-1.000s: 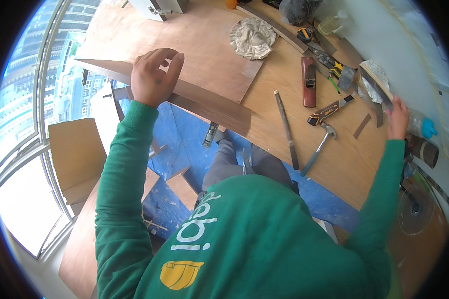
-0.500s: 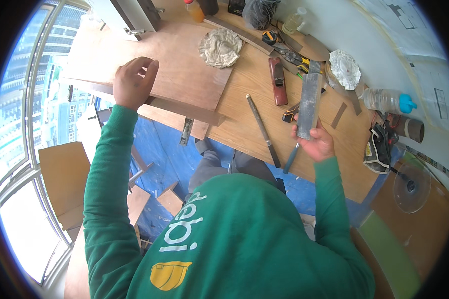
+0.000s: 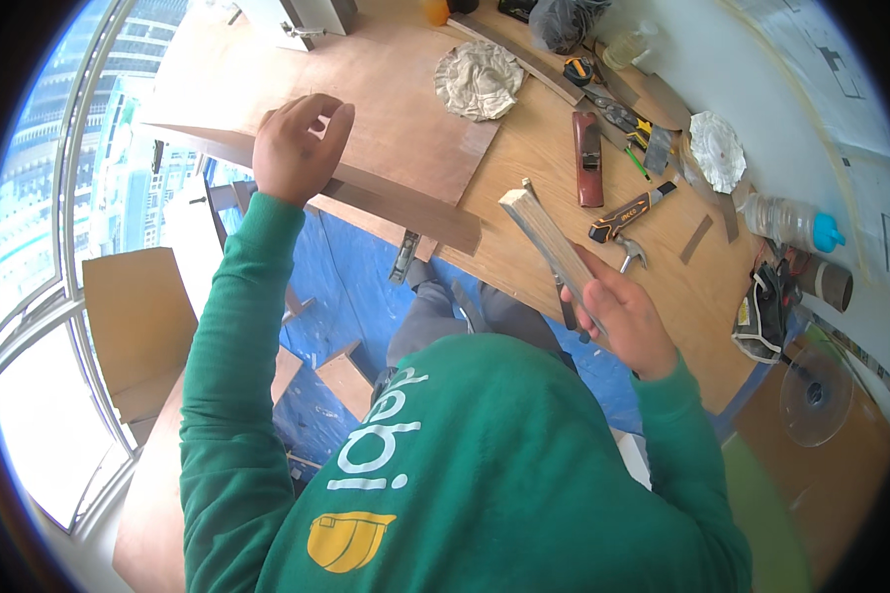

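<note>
Two hands, two jobs at a cluttered plywood worktop [image 3: 653, 287]. My left hand [image 3: 297, 148] curls over the near edge of a thin plywood sheet [image 3: 366, 89] at about ten o'clock, fingers on top and thumb toward me, a grip pressed onto the board so that it stays flat and does not slide off the darker strip [image 3: 405, 208] that runs under its edge. My right hand [image 3: 623, 321] is raised at about three o'clock, above the worktop's near edge, fingers wrapped tight around a pale wooden block [image 3: 544, 237]. The block slants up and away from my palm, its squared end pointing toward the sheet, held like that to keep it clear of the tools below.

Those tools lie well apart from the sheet, out of the way at one to two o'clock: a hammer [image 3: 628, 252], a dark-handled utility knife [image 3: 631, 210], a reddish-brown hand plane [image 3: 587, 158] and a tape measure [image 3: 578, 71]. One crumpled rag [image 3: 479, 79] sits on the sheet's far corner, another [image 3: 714, 148] near a plastic bottle [image 3: 786, 222]. Blue sheeting [image 3: 356, 287] covers the floor under the worktop.
</note>
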Demonstrator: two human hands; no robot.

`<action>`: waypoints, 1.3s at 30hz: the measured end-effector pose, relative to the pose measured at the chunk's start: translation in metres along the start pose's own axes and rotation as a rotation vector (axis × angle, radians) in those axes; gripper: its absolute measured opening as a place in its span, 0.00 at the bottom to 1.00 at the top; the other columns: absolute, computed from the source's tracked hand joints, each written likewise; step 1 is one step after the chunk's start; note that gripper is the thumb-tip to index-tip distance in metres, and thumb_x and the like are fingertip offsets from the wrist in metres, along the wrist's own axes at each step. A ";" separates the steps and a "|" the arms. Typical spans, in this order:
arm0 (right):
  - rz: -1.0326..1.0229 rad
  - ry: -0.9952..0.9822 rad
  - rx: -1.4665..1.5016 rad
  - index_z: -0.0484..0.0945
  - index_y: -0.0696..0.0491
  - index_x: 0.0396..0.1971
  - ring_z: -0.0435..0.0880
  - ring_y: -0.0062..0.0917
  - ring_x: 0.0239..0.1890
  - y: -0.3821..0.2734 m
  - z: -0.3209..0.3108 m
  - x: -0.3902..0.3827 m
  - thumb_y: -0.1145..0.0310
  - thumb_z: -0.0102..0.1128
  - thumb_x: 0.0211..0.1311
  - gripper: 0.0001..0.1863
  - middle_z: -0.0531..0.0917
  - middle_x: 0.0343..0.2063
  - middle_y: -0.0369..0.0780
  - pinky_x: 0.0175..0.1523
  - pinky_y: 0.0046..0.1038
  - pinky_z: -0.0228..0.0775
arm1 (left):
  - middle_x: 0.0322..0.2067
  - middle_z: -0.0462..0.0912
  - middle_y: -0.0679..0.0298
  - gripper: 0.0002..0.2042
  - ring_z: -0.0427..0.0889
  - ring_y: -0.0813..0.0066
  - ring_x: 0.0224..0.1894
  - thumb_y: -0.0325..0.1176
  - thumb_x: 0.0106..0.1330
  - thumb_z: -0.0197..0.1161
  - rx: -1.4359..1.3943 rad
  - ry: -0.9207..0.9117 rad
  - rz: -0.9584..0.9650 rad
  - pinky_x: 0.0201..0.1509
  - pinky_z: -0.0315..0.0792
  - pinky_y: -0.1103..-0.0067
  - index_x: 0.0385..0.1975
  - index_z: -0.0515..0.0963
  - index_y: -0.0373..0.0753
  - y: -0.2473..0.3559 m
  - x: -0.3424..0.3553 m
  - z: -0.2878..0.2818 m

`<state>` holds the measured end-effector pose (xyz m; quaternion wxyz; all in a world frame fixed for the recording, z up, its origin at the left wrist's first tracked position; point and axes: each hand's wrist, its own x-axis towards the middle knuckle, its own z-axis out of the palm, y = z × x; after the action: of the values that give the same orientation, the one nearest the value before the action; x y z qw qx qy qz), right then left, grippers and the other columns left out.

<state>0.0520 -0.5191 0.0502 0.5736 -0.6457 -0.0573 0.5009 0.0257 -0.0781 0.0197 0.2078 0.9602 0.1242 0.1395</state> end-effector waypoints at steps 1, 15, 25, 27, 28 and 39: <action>0.017 -0.010 -0.046 0.69 0.55 0.79 0.74 0.14 0.35 -0.007 0.001 -0.002 0.54 0.56 0.86 0.31 0.83 0.45 0.34 0.41 0.19 0.71 | 0.34 0.92 0.64 0.11 0.88 0.66 0.35 0.44 0.71 0.70 0.015 0.005 0.003 0.53 0.78 0.68 0.34 0.88 0.43 -0.002 -0.001 0.001; -0.031 -0.043 -0.282 0.72 0.61 0.76 0.83 0.24 0.51 -0.053 0.036 0.040 0.61 0.57 0.85 0.28 0.87 0.50 0.43 0.62 0.26 0.74 | 0.32 0.91 0.64 0.13 0.88 0.64 0.34 0.47 0.71 0.69 -0.009 0.056 0.009 0.53 0.79 0.67 0.34 0.89 0.44 -0.007 -0.001 0.006; -0.010 -0.076 -0.475 0.74 0.60 0.74 0.83 0.21 0.48 -0.062 0.036 0.041 0.57 0.55 0.86 0.28 0.87 0.48 0.38 0.56 0.23 0.74 | 0.33 0.92 0.65 0.13 0.88 0.64 0.34 0.47 0.71 0.68 0.005 0.072 0.025 0.53 0.79 0.68 0.34 0.88 0.44 -0.008 -0.002 0.006; 0.027 -0.146 -0.441 0.75 0.58 0.74 0.82 0.19 0.43 -0.065 0.028 0.067 0.54 0.56 0.85 0.29 0.86 0.44 0.36 0.51 0.22 0.75 | 0.33 0.92 0.65 0.13 0.88 0.64 0.35 0.47 0.71 0.68 -0.008 0.059 0.025 0.53 0.79 0.68 0.34 0.89 0.44 -0.008 0.000 0.007; 0.041 -0.180 -0.397 0.75 0.57 0.74 0.82 0.18 0.40 -0.065 0.024 0.072 0.53 0.56 0.85 0.29 0.85 0.42 0.35 0.48 0.22 0.76 | 0.33 0.92 0.65 0.13 0.88 0.64 0.35 0.47 0.71 0.68 -0.019 0.052 0.031 0.54 0.79 0.68 0.34 0.89 0.44 -0.006 0.002 0.009; -0.205 -0.060 -0.077 0.82 0.59 0.61 0.80 0.16 0.32 -0.049 0.045 0.078 0.43 0.47 0.87 0.32 0.84 0.33 0.35 0.40 0.23 0.75 | 0.33 0.92 0.65 0.13 0.89 0.64 0.34 0.47 0.71 0.68 -0.005 0.054 0.050 0.54 0.79 0.68 0.34 0.89 0.44 -0.011 0.000 0.008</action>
<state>0.0831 -0.4218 0.0515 0.5945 -0.6429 -0.1594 0.4559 0.0263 -0.0708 0.0081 0.2032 0.9584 0.1053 0.1708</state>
